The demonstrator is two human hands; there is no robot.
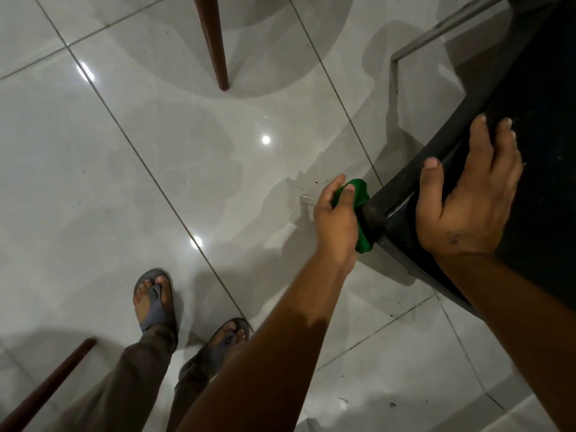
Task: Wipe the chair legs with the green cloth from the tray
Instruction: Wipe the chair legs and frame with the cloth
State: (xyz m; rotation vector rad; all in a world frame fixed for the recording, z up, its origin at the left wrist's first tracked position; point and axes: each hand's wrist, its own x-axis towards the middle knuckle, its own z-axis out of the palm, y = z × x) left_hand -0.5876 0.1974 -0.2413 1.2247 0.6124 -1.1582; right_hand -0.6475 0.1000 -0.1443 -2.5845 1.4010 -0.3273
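A glossy grey tiled floor (156, 151) fills the view. At right stands a black padded chair (530, 120) on thin metal legs (394, 76). The right hand (467, 201) lies flat on its seat edge — fingers spread, gripping nothing. The left hand (335, 219) clutches a crumpled green cloth (360, 194), fingers curled around it — pressed against the seat's corner.

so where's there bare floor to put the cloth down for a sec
The widest bare patch of glossy grey tiled floor lies between the brown wooden leg at top, the sandalled feet and the left hand. It is crowded at right, where the green cloth, black chair seat, right hand and metal legs meet.
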